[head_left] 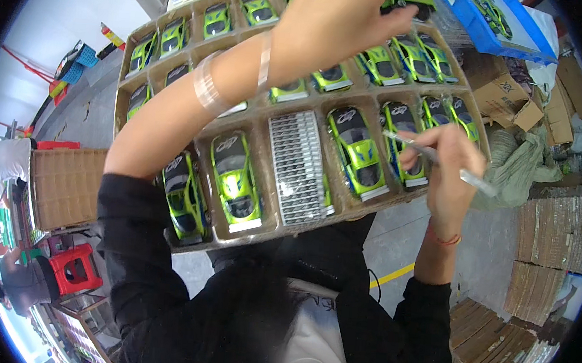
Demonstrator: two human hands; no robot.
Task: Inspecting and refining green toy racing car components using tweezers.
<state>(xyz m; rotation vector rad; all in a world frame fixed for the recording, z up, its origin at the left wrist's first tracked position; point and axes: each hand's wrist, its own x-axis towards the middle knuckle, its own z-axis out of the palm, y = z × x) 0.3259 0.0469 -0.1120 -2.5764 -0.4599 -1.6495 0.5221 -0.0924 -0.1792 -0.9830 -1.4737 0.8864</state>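
My left hand [339, 23] reaches across the far side of a brown compartment tray [284, 235]. Its thumb and fingers lie around a green and red toy car [412, 0], partly cut off by the upper edge. My right hand [445, 155], slightly blurred, grips a slim silver tool, apparently tweezers [476, 182]. The tool's tip points left, over a green and black toy car [405, 145] at the tray's near right. A sheet of silver strips in clear plastic [298, 168] lies in the near row, partly over another car. Several similar cars fill other compartments.
A blue tray [506, 41] stands at the far right, beside an open cardboard box [502, 98]. Stacked cardboard [550, 233] lines the right side. At left are another brown tray [64, 189], a red stool [75, 271] and other people [24, 277].
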